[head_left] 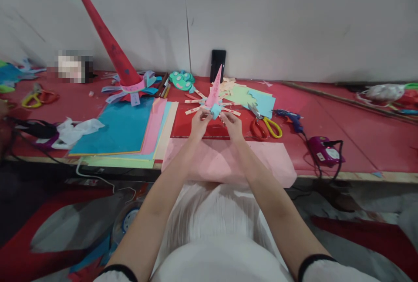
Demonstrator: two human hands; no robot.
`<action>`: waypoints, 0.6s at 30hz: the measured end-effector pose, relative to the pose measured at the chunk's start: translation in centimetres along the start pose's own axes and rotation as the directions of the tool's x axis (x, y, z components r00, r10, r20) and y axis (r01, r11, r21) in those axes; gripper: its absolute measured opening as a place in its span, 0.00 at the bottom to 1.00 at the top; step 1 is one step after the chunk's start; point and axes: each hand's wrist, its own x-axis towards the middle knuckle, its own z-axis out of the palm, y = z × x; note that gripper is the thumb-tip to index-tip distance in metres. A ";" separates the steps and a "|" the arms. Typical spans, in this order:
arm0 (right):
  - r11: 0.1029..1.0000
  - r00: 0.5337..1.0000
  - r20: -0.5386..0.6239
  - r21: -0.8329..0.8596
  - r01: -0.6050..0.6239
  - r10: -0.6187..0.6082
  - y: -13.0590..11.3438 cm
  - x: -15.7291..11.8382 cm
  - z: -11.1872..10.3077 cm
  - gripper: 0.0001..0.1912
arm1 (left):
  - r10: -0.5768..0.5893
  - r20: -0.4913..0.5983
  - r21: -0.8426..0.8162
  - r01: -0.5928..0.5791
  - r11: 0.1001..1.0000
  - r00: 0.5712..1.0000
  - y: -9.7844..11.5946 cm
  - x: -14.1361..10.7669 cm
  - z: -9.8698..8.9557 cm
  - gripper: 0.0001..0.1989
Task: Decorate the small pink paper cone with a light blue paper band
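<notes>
A small pink paper cone stands upright in the middle of the red table, with pale paper strips spreading out round its base. At the front of that base is a light blue piece of paper, its end curled. My left hand is closed, pinching the blue piece at its left edge. My right hand is at its right side, thumb and fingers drawn together; whatever lies between them is too small to tell. Under both wrists lies a pink sheet hanging over the table edge.
Red-and-yellow scissors, a blue glue gun and a purple power socket lie to the right. Coloured paper sheets and a tall red cone are left. A black phone leans on the wall behind.
</notes>
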 end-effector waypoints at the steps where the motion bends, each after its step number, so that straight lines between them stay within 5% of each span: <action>1: 1.000 1.000 0.002 -0.006 0.012 -0.012 0.1 0.0 0.0 0.22 | 0.000 0.003 -0.003 0.000 1.000 1.000 0.1 -0.1 0.0 0.07; 18: 0.989 0.994 0.002 -0.104 0.105 -0.106 -0.4 -0.1 -0.4 0.19 | -0.015 0.013 0.102 0.014 0.995 1.000 1.9 -0.9 0.5 0.06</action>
